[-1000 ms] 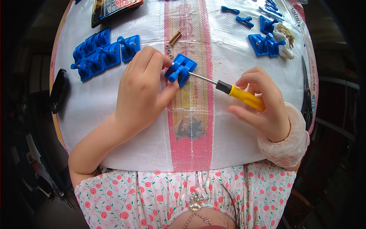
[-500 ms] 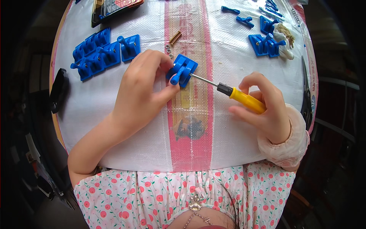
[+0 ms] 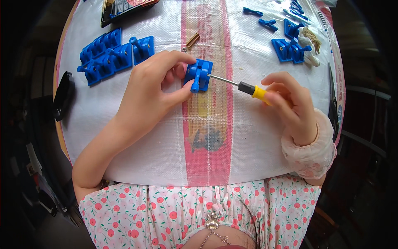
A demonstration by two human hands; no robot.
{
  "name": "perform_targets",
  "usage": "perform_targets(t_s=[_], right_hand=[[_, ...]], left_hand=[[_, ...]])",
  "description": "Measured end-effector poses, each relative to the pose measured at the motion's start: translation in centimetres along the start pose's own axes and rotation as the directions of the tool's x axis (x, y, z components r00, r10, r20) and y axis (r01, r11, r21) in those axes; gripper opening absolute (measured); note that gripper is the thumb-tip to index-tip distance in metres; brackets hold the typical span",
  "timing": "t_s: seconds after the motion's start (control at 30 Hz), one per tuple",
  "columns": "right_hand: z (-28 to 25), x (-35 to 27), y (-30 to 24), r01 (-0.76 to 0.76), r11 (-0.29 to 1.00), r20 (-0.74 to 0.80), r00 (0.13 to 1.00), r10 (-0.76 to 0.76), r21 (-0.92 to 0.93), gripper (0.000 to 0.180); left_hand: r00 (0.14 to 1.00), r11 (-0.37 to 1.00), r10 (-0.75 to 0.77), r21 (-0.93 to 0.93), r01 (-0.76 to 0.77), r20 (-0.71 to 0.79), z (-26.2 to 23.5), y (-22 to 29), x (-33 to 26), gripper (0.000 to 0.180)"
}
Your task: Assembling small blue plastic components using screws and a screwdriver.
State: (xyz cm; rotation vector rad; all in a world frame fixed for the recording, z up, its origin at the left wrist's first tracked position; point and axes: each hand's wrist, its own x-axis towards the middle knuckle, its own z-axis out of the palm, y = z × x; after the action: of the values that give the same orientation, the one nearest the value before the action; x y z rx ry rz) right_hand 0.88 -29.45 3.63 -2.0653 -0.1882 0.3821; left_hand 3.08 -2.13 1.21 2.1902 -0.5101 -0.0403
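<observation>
The left hand [image 3: 151, 89] pinches a blue bracket [image 3: 198, 74] between thumb and fingers at mid-desk [image 3: 257, 141], on the cover's pink stripe. The right hand [image 3: 290, 106] is closed on a screwdriver [image 3: 244, 87], tip against the bracket's right side. More brackets [image 3: 112, 56] lie upper left.

The blue part [image 3: 198, 74] is a small plastic block with a round peg sticking out toward the person. It sits on the pink stripe of the white cloth, pinched on its left side. The screwdriver [image 3: 244, 87] has a yellow and black handle. Its thin metal tip touches the blue part's right side.
</observation>
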Motion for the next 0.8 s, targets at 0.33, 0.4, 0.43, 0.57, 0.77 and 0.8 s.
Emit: perform_targets(t_s=[0.33,0.4,0.43,0.57,0.77,0.8], right_hand=[[-0.3,0.4,1.3,0.391,0.872,-0.061,0.903,-0.425,-0.296,0.026],[-0.1,0.0,0.7,0.259,0.941,-0.104,0.952,-0.286,-0.218,0.021],[0.0,0.0,0.8,0.245,0.954,-0.113,0.957,-0.266,-0.171,0.021],[-0.3,-0.1,0.6,0.213,0.972,-0.058,0.974,-0.219,-0.101,0.022],[-0.6,0.4,1.0,0.41,0.892,0.011,0.91,-0.415,-0.19,0.022],[-0.5,0.5,1.0,0.417,0.89,-0.008,0.905,-0.425,-0.187,0.022]], left_hand=[[0.996,0.994,-0.052,-0.09,0.058,0.066,-0.5,-0.1,-0.2,0.025],[0.996,0.996,-0.054,-0.074,0.059,0.067,-0.5,0.1,-0.2,0.024],[0.999,0.997,-0.024,-0.069,0.027,0.041,-0.4,0.0,-0.2,0.023],[0.999,0.999,0.005,-0.042,-0.003,0.041,-0.3,0.2,-0.3,0.023],[0.997,1.0,0.011,0.018,-0.012,0.08,-0.4,-0.2,-0.1,0.036],[0.996,1.0,0.008,0.02,-0.01,0.087,-0.5,-0.3,-0.1,0.039]])
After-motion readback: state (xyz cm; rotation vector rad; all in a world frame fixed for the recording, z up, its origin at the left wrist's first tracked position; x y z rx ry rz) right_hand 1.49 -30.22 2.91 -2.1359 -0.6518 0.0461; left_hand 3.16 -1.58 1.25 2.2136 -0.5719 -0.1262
